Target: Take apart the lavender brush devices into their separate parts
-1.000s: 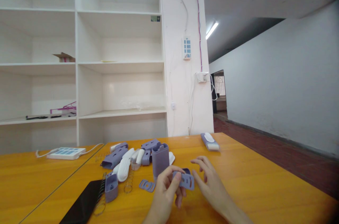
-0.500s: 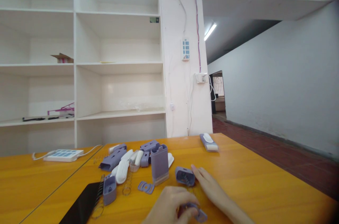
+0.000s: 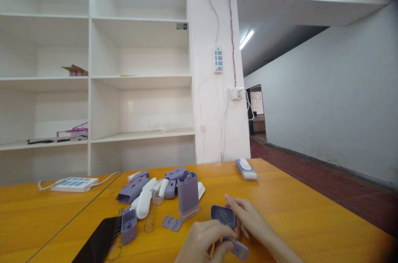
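My left hand [image 3: 203, 240] is closed, pinching a flat purple plate with slots [image 3: 241, 249] near the table's front. Just beyond it, my right hand [image 3: 250, 218] grips the side of a hollow purple cap [image 3: 214, 212], tilted so its open side faces me. A coiled metal spring [image 3: 224, 216] shows inside the cap; its near end is hidden by my left fingers. Left of my hands stands a tall purple case [image 3: 188, 194], upright. Another flat purple plate [image 3: 172, 223] lies in front of it. Farther left is a second purple cap [image 3: 128, 230].
White oval parts [image 3: 144, 203], loose springs [image 3: 149, 223] and purple housings [image 3: 133, 188] lie in a cluster at left. A black flat device [image 3: 96, 242] is at front left. A purple-and-white piece [image 3: 246, 170] rests at the far edge, and a white power strip [image 3: 75, 184] at far left.
My right hand has taken hold of the cap and tilted it towards me, moving it slightly right. My left hand has shifted slightly right with the plate.
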`<action>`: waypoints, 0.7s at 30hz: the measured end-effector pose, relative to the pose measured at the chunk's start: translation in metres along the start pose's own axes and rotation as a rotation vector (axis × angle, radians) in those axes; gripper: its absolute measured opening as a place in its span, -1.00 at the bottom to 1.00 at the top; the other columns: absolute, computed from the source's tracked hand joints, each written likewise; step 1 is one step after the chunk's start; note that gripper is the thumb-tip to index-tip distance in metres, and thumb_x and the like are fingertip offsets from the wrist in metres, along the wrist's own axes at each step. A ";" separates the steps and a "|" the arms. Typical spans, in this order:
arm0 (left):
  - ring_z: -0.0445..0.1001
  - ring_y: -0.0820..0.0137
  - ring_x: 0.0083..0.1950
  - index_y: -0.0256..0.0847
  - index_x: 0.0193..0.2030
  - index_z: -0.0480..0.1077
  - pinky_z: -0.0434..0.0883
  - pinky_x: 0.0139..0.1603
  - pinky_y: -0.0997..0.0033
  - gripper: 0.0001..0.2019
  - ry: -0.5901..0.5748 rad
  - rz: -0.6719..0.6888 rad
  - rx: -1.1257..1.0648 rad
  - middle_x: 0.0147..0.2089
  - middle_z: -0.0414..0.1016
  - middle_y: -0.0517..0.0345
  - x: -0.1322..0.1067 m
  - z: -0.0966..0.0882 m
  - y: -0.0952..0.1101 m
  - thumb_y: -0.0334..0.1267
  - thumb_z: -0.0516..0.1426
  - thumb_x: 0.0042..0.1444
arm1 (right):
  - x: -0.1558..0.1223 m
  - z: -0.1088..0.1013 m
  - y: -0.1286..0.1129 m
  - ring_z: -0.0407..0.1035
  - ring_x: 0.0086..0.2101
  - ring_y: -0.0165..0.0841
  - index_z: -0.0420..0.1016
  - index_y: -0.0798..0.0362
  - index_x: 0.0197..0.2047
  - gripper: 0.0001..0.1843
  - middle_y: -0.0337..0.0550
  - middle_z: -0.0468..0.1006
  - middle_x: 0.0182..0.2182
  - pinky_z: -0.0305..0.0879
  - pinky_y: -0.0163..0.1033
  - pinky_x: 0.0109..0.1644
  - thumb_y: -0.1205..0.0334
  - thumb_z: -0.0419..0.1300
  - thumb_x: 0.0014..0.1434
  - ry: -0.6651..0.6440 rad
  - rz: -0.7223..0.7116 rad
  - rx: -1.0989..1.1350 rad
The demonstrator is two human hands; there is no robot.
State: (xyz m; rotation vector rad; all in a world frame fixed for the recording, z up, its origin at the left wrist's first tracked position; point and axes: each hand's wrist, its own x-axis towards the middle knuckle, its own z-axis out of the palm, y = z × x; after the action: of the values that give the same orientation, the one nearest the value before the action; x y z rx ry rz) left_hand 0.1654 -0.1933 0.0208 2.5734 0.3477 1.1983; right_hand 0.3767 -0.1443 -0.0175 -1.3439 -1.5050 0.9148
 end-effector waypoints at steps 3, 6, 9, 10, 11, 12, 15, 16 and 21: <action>0.60 0.37 -0.28 -0.18 -0.09 0.52 0.41 -0.27 0.53 -0.86 0.032 0.090 -0.014 -0.25 0.65 0.02 0.003 -0.001 0.002 -0.32 0.13 0.30 | -0.004 -0.006 -0.005 0.23 -0.83 -0.42 0.51 0.09 -0.24 -0.20 -0.16 0.52 -0.73 -0.11 -0.40 -0.78 -0.50 -0.12 0.23 -0.058 0.112 0.038; 0.58 0.39 -0.34 -0.20 -0.08 0.51 0.40 -0.30 0.53 -0.87 0.062 0.129 0.022 -0.28 0.64 0.02 0.003 0.001 -0.001 -0.31 0.14 0.30 | -0.010 -0.010 -0.009 0.35 -0.77 -0.44 0.53 0.10 -0.21 -0.26 -0.06 0.61 -0.62 -0.08 -0.47 -0.77 -0.45 -0.05 0.25 -0.195 0.219 0.217; 0.56 0.39 -0.38 -0.20 -0.13 0.51 0.39 -0.34 0.52 -0.89 0.039 0.120 0.064 -0.33 0.62 0.03 -0.001 0.004 -0.007 -0.29 0.16 0.27 | -0.012 -0.008 -0.012 0.41 -0.68 -0.52 0.53 0.06 -0.13 -0.43 -0.10 0.67 -0.44 -0.02 -0.53 -0.71 -0.33 0.14 0.24 -0.213 0.225 0.497; 0.55 0.39 -0.39 -0.20 -0.14 0.51 0.39 -0.35 0.52 -0.89 0.019 0.112 0.076 -0.34 0.62 0.04 -0.002 0.006 -0.009 -0.29 0.16 0.26 | -0.011 -0.007 -0.013 0.42 -0.66 -0.54 0.52 0.04 -0.11 -0.48 -0.14 0.67 -0.40 0.00 -0.54 -0.68 -0.28 0.20 0.23 -0.178 0.214 0.571; 0.55 0.39 -0.39 -0.19 -0.16 0.52 0.38 -0.36 0.52 -0.90 0.000 0.098 0.089 -0.34 0.61 0.05 -0.003 0.007 -0.010 -0.29 0.17 0.24 | -0.011 -0.005 -0.013 0.43 -0.63 -0.54 0.51 0.02 -0.10 -0.52 -0.17 0.67 -0.38 0.03 -0.54 -0.66 -0.24 0.25 0.21 -0.142 0.206 0.630; 0.54 0.39 -0.40 -0.18 -0.19 0.52 0.38 -0.37 0.52 -0.91 -0.011 0.073 0.103 -0.35 0.61 0.06 -0.004 0.009 -0.011 -0.29 0.18 0.22 | -0.010 -0.004 -0.013 0.43 -0.61 -0.54 0.51 0.02 -0.10 -0.55 -0.18 0.67 -0.37 0.07 -0.54 -0.63 -0.19 0.30 0.20 -0.103 0.197 0.679; 0.51 0.43 -0.45 -0.14 -0.21 0.48 0.33 -0.41 0.53 -0.90 0.043 -0.100 0.117 -0.35 0.61 0.15 -0.005 0.011 -0.010 -0.30 0.24 0.10 | -0.007 -0.006 -0.015 0.46 -0.57 -0.52 0.52 0.03 -0.09 -0.59 -0.19 0.67 -0.35 0.22 -0.50 -0.55 -0.06 0.42 0.13 0.008 0.148 0.781; 0.49 0.45 -0.46 -0.13 -0.19 0.46 0.31 -0.42 0.53 -0.87 0.099 -0.176 0.110 -0.33 0.60 0.18 -0.005 0.010 -0.010 -0.28 0.25 0.10 | -0.006 -0.008 -0.016 0.47 -0.55 -0.51 0.53 0.02 -0.09 -0.60 -0.21 0.67 -0.34 0.27 -0.48 -0.52 -0.04 0.43 0.12 0.040 0.127 0.807; 0.38 0.41 -0.45 -0.12 -0.22 0.33 0.28 -0.38 0.45 -0.78 0.499 -0.446 0.206 -0.41 0.42 0.25 -0.004 -0.019 -0.019 -0.03 0.09 0.32 | -0.005 -0.025 -0.019 0.51 -0.46 -0.46 0.56 -0.03 -0.08 -0.60 -0.27 0.67 -0.27 0.40 -0.42 -0.41 0.03 0.49 0.05 0.191 0.030 0.941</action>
State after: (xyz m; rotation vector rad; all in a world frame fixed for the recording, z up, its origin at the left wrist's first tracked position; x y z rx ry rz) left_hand 0.1464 -0.1747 0.0226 2.1345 1.1329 1.6663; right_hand 0.3945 -0.1530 0.0078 -0.7191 -0.7217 1.2491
